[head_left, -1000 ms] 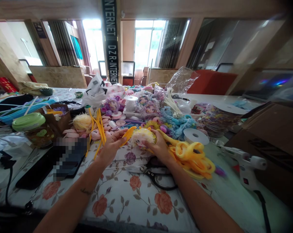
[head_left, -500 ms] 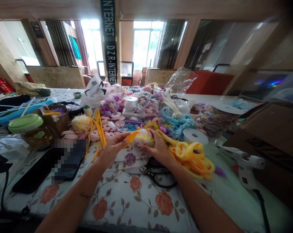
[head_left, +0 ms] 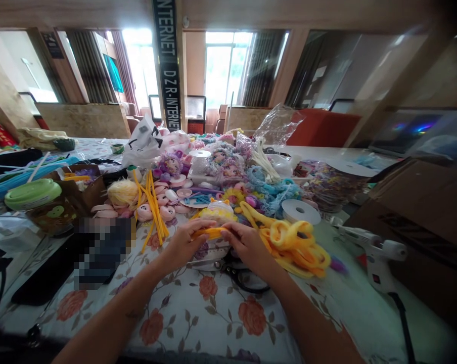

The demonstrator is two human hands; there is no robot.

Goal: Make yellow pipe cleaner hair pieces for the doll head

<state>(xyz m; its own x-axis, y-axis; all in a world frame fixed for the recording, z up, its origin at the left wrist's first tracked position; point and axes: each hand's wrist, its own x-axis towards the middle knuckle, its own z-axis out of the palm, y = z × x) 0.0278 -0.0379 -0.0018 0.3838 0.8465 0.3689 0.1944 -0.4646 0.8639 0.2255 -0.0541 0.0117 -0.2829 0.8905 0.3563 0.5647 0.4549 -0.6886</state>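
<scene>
Pulled level between my left hand [head_left: 186, 242] and my right hand [head_left: 247, 246] is a short bundle of yellow fuzzy strips [head_left: 212, 232]. Each hand pinches one end. Just behind them sits a small pale-yellow fluffy piece [head_left: 218, 210] with orange-yellow bits on top, partly hidden by my fingers. Below the hands lie black-handled scissors [head_left: 247, 283] on the flowered cloth. More long yellow stems [head_left: 154, 207] stand fanned out at the left, over several doll heads [head_left: 164, 210]. A thick yellow fuzzy coil [head_left: 296, 245] lies right of my right hand.
A white glue gun [head_left: 382, 258] stands at the right beside a cardboard box [head_left: 414, 222]. White ribbon spools [head_left: 300, 211] and wrapped dolls [head_left: 228, 162] pile up at the back. A dark phone [head_left: 50, 268] and a green-lidded jar [head_left: 35, 194] occupy the left.
My right hand has left the pale-yellow fluffy piece, which now rests on the table, and grips the yellow strips' other end. Both hands have come closer to me.
</scene>
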